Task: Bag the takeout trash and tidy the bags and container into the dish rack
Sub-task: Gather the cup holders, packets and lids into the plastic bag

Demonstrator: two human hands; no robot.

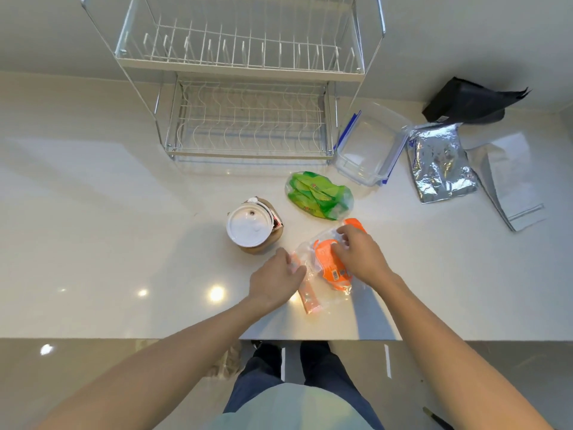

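Note:
An orange-and-clear plastic wrapper [325,265] lies on the white counter near the front edge. My left hand [276,277] pinches its left edge. My right hand [359,256] presses on its orange part from the right. A green-and-clear wrapper [319,195] lies just behind it. To the left stands a brown paper cup with a white lid [248,226]. A clear plastic container with blue clips [369,147] sits to the right of the two-tier wire dish rack [248,119]. A silver foil bag [440,162], a flat grey bag [514,184] and a black bag [468,102] lie at the right.
The rack's two tiers hold nothing and it stands against the back wall. The counter's front edge [186,338] runs just below my hands. My legs and the floor show under it.

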